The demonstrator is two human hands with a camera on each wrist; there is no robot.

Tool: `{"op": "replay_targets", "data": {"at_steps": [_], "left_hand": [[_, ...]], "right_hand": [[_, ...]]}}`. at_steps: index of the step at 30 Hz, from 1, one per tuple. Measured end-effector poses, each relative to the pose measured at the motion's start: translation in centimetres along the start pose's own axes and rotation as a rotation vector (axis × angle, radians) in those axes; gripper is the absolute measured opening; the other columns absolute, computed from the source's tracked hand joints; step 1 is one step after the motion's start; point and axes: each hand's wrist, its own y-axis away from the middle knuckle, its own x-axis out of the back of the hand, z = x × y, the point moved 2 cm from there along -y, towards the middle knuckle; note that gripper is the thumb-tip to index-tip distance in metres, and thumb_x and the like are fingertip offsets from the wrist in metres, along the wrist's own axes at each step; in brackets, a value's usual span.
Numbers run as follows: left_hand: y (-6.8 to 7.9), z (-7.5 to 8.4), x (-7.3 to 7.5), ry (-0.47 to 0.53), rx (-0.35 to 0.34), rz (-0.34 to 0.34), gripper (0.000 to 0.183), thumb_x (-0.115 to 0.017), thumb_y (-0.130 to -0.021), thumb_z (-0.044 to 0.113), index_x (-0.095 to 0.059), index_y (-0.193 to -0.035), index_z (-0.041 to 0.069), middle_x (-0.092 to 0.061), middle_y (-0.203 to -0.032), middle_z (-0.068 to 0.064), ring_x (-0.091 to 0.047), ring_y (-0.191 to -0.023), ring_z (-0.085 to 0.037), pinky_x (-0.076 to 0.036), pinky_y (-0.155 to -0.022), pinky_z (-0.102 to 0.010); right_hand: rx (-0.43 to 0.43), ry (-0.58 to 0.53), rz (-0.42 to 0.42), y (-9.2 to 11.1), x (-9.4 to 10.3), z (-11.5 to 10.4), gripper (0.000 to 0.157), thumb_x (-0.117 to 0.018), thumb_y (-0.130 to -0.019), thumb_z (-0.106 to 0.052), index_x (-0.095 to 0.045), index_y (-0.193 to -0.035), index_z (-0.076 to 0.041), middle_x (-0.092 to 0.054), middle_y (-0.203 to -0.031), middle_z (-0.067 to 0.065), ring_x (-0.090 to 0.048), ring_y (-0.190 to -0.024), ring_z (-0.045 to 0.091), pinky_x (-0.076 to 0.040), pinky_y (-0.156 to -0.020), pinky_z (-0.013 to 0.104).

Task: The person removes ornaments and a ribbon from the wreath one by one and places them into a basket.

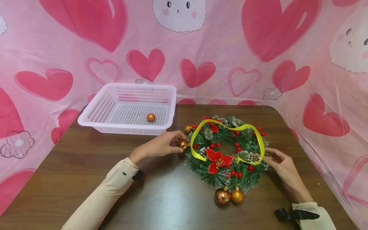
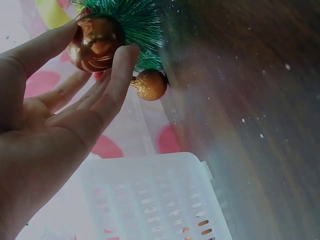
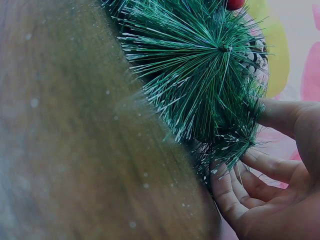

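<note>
A green Christmas wreath [image 1: 214, 180] with red berries, pinecones and a red poinsettia [image 1: 212, 167] lies on the table, and a yellow ribbon [image 1: 261, 140] loops over its top. At its left edge my left hand [image 1: 159, 145] pinches a shiny copper bauble [image 1: 183, 144] between thumb and fingers; the left wrist view shows this bauble [image 2: 97, 44] close up. A glittery gold bauble [image 1: 188, 129] sits just beyond it. My right hand [image 1: 283, 171] grips the wreath's right edge. In the right wrist view its thumb is above the needles and its fingers reach underneath, partly hidden.
A white perforated plastic basket [image 1: 123, 127] stands at the back left, with one orange-gold ball [image 1: 150, 117] inside. At the wreath's near edge hang a shiny copper bauble [image 1: 222, 197] and a glittery gold one [image 1: 237, 195]. Pink heart-patterned cloth [image 1: 224, 41] hangs behind the brown table [image 1: 161, 198].
</note>
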Motion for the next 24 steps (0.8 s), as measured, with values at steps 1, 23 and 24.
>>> {"op": "replay_targets", "data": {"at_steps": [1,23,24], "left_hand": [[0.01,0.01,-0.01,0.006,-0.001,0.001,0.036,-0.075,-0.090,0.013,-0.060,-0.121,0.007,-0.068,-0.113,-0.006,-0.067,-0.103,-0.023,-0.056,-0.089,-0.036],[-0.39,-0.13,0.05,0.031,-0.026,0.067,0.030,-0.070,-0.094,0.016,-0.062,-0.121,0.007,-0.069,-0.110,-0.002,-0.067,-0.100,-0.015,-0.055,-0.088,-0.031],[-0.39,-0.16,0.09,0.028,-0.024,0.071,0.030,-0.069,-0.094,0.017,-0.062,-0.122,0.007,-0.069,-0.110,-0.002,-0.067,-0.100,-0.015,-0.055,-0.088,-0.031]], "right_hand": [[-0.001,0.002,0.000,0.01,-0.04,0.03,0.026,-0.070,-0.093,-0.009,-0.069,-0.116,-0.019,-0.067,-0.099,-0.020,-0.063,-0.090,-0.003,-0.050,-0.073,0.012],[0.000,0.048,-0.004,-0.03,0.11,-0.29,0.027,-0.070,-0.093,-0.010,-0.068,-0.117,-0.021,-0.066,-0.098,-0.023,-0.063,-0.089,-0.005,-0.050,-0.071,0.013],[0.000,0.046,-0.003,-0.01,0.09,-0.27,0.027,-0.070,-0.093,-0.010,-0.068,-0.117,-0.022,-0.066,-0.097,-0.023,-0.063,-0.089,-0.005,-0.050,-0.071,0.013]]}}
